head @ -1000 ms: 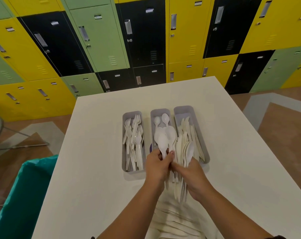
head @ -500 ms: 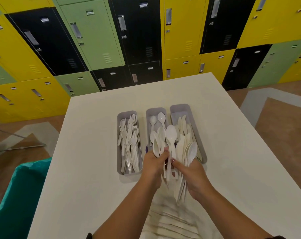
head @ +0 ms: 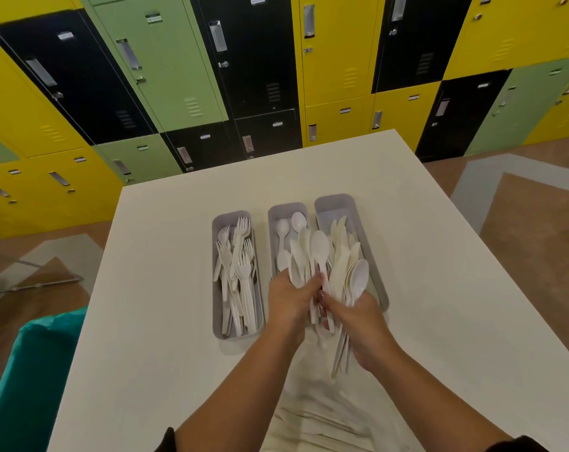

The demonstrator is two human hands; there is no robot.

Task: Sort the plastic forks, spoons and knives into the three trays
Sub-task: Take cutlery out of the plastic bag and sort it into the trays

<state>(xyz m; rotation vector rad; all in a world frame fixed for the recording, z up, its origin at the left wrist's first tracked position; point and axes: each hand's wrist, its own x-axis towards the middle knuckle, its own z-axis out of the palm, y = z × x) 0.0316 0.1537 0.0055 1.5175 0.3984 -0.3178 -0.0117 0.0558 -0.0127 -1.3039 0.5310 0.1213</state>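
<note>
White table [head: 439, 288] bare around three trays [head: 337, 203], both hands [head: 363, 316] gripping spoons [head: 358, 278]

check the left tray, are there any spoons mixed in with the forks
No, the left tray shows only forks, their tines pointing away from the person; the spoons lie in the middle tray.

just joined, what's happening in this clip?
A person is sorting white plastic cutlery into three grey trays on a white table. The left tray holds forks, the middle tray spoons, the right tray knives. The right hand grips a mixed bundle of spoons and knives over the near ends of the middle and right trays. The left hand is pinching a spoon from that bundle, above the middle tray.
</note>
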